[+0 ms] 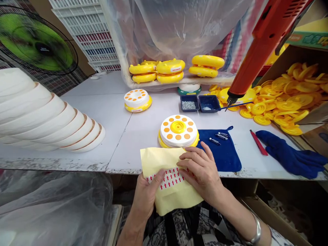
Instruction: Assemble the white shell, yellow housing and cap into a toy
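Note:
Both my hands grip a pale yellow sheet of small red arrow stickers (169, 179) above the table's front edge. My left hand (146, 194) holds its lower left side, thumb on the arrows. My right hand (201, 171) lies across its upper right part, fingers spread. Just beyond the sheet sits a round white-and-yellow device with orange dots (178, 131), its near edge hidden behind the sheet. To its right lies a blue cloth pad (220, 153) holding several small batteries (218, 137).
An orange-red electric screwdriver (266, 48) hangs above two small blue trays (189, 103) of screws. Finished yellow units (170, 71) stand behind them. A cardboard box (299, 99) holds yellow discs at right, beside a blue glove (289, 153). White shells (43, 112) lie stacked at left.

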### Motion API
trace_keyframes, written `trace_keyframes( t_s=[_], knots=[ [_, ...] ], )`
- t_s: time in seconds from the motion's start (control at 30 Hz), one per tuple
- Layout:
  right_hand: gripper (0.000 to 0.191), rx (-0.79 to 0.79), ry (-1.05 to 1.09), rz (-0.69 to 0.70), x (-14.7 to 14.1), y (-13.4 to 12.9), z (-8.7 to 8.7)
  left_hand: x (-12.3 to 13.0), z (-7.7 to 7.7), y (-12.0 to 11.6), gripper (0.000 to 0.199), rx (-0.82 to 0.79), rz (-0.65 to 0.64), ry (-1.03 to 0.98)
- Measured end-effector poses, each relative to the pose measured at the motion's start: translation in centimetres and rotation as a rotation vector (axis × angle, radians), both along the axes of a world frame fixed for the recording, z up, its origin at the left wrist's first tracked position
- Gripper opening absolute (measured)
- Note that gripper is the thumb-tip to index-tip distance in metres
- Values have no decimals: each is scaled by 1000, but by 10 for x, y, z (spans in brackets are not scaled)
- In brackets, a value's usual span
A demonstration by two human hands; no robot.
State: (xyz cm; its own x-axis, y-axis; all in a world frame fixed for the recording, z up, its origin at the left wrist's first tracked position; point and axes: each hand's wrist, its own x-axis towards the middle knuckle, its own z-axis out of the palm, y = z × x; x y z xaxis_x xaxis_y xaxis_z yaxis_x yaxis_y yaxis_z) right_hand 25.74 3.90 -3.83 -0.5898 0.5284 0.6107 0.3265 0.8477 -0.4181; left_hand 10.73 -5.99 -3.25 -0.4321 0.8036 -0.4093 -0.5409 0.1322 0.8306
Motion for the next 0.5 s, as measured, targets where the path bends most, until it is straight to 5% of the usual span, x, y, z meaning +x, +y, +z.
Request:
trace_keyframes(
  t_s=[0.5],
  knots=[
    [13,79,251,-30,-17,-7,-13,1,1,-3,48,6,78,-46]
  ],
)
